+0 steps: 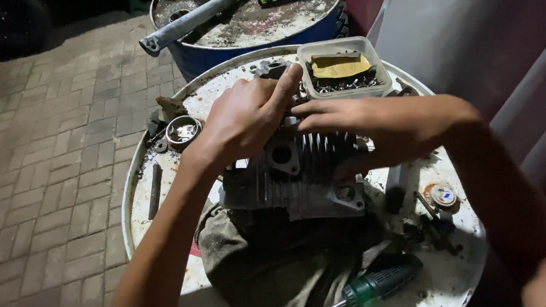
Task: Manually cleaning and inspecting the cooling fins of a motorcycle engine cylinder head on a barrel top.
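Finned grey metal engine cylinder (pixel 296 174) sits on dirty rag (pixel 273 261) atop white drum bench (pixel 463 268). Left hand (pixel 246 120) and right hand (pixel 372 125) both press on its top, fingers curled; exact grip hidden. Step judged: seating a top part; next needs steady alignment.

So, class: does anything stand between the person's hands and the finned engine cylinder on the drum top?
Nothing visible does. The left hand and right hand both already rest on the finned engine cylinder, at its upper end.
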